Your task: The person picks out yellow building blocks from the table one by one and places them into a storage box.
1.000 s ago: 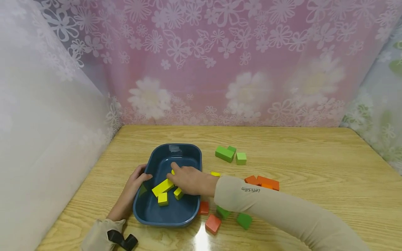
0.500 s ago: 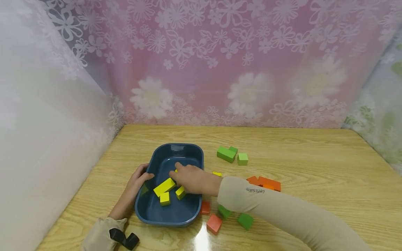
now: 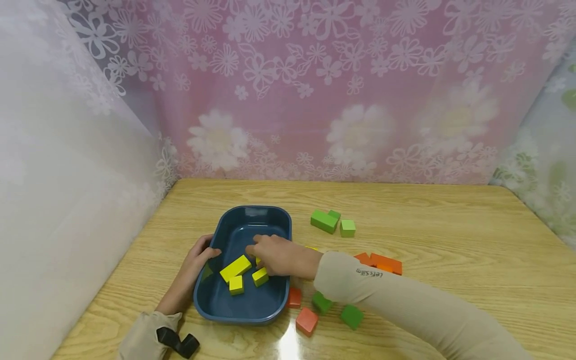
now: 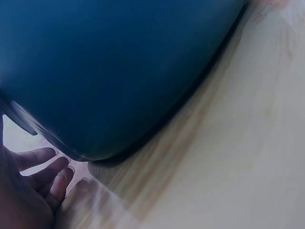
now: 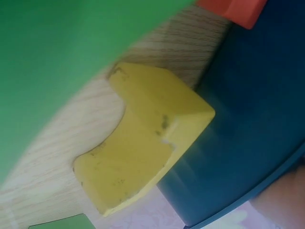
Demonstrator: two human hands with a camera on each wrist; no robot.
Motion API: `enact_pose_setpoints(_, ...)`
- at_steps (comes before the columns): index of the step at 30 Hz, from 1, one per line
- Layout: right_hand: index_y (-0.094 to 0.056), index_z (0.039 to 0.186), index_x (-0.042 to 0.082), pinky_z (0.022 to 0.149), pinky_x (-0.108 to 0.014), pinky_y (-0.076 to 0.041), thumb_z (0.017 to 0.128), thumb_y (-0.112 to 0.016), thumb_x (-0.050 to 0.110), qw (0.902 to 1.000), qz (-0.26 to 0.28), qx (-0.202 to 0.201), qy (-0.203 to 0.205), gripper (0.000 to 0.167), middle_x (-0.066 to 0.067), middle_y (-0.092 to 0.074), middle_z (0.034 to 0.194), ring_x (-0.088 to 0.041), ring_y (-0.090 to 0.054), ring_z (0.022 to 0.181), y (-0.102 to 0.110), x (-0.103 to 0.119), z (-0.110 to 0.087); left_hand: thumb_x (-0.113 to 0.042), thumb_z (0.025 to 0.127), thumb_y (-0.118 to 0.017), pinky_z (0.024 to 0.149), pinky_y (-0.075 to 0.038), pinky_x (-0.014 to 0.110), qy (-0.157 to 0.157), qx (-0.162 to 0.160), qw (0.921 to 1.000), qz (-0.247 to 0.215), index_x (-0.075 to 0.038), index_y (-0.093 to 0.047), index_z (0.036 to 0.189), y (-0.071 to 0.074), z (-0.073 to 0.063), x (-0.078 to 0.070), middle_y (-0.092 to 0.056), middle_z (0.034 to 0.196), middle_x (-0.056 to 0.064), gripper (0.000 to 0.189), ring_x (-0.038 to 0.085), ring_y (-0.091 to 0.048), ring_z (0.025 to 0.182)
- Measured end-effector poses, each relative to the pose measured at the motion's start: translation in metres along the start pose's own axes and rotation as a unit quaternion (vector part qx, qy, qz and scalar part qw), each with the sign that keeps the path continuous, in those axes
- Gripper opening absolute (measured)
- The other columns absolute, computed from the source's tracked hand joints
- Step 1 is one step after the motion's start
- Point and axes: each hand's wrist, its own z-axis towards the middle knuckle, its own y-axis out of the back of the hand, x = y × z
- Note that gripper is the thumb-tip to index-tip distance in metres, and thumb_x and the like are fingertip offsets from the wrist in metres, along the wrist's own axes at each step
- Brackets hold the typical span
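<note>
At the left side of a dark blue tub [image 3: 252, 315], my left hand [image 3: 198, 256] holds the wall, thumb over the rim and fingers outside. The left wrist view shows those fingers [image 4: 47, 174] bent beside the tub's outer wall. My right hand [image 3: 276, 254] reaches inside and pinches a yellow block [image 3: 258, 261], mostly hidden by the fingers. Near it in the tub lie a long yellow block [image 3: 236, 268], a yellow cube [image 3: 236, 285] and another small yellow block [image 3: 260, 276]. A yellow arch-shaped block [image 5: 143, 138] stands on the table against the tub's outside.
On the wooden table [image 3: 450, 225], green blocks [image 3: 324, 221] lie behind right. Orange blocks [image 3: 386, 263] sit partly behind the right sleeve. Red blocks [image 3: 307, 321] and dark green blocks [image 3: 352, 317] lie in front right. A floral curtain [image 3: 288, 125] hangs behind.
My right hand has shifted slightly right inside the tub, and the yellow block at its fingers has moved right and nearer. My left hand keeps its hold on the rim.
</note>
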Motion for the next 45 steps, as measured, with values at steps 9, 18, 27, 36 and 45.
enact_pose_setpoints(9, -0.065, 0.112, 0.014, 0.063, -0.014, -0.046, 0.088, -0.069, 0.013, 1.0, -0.003, 0.0, -0.002, 0.025, -0.003, -0.055, 0.101, -0.009, -0.057, 0.072, -0.0005, 0.0005, -0.0019, -0.018, 0.091, -0.05, 0.095, -0.037, 0.031, 0.002, -0.003, 0.9999, 0.01, -0.004, -0.046, 0.137, -0.0005, 0.0013, -0.0005, -0.05, 0.132, 0.016, 0.048, 0.021, -0.048, 0.109)
enact_pose_setpoints(18, -0.066, 0.113, 0.013, 0.067, -0.015, -0.047, 0.085, -0.073, 0.013, 0.9997, 0.02, -0.014, -0.008, 0.029, 0.0, -0.058, 0.098, -0.009, -0.056, 0.079, -0.001, -0.0005, -0.0017, -0.018, 0.09, -0.05, 0.094, -0.039, 0.03, 0.004, -0.003, 1.0, 0.008, -0.004, -0.046, 0.137, -0.0008, 0.0013, -0.002, -0.051, 0.131, 0.016, 0.049, 0.018, -0.049, 0.106)
enact_pose_setpoints(27, -0.064, 0.118, 0.014, 0.068, -0.017, -0.048, 0.085, -0.073, 0.014, 0.9996, 0.012, -0.006, -0.024, 0.034, -0.001, -0.057, 0.101, -0.01, -0.054, 0.076, -0.0014, 0.0034, 0.0005, -0.016, 0.091, -0.051, 0.087, -0.042, 0.022, 0.003, -0.005, 1.0, -0.005, -0.001, -0.045, 0.137, 0.0019, 0.0003, 0.0001, -0.051, 0.13, 0.017, 0.048, 0.014, -0.05, 0.101)
enact_pose_setpoints(36, -0.066, 0.113, 0.014, 0.065, -0.016, -0.047, 0.085, -0.073, 0.013, 0.9996, 0.013, -0.005, -0.023, 0.029, -0.002, -0.057, 0.099, -0.009, -0.054, 0.074, -0.0013, 0.003, -0.0014, -0.016, 0.091, -0.051, 0.088, -0.042, 0.022, 0.007, -0.003, 0.9999, -0.014, -0.002, -0.046, 0.136, -0.0005, 0.0006, -0.0009, -0.051, 0.129, 0.017, 0.047, 0.016, -0.05, 0.103)
enact_pose_setpoints(45, -0.068, 0.111, 0.014, 0.068, -0.016, -0.049, 0.085, -0.073, 0.012, 0.9996, 0.014, -0.008, -0.024, 0.026, -0.003, -0.06, 0.099, -0.01, -0.055, 0.078, -0.0007, 0.0027, -0.0016, -0.015, 0.091, -0.05, 0.086, -0.043, 0.022, 0.004, -0.002, 0.9999, -0.015, -0.001, -0.045, 0.136, -0.0005, 0.0002, -0.0002, -0.051, 0.128, 0.017, 0.048, 0.015, -0.051, 0.101)
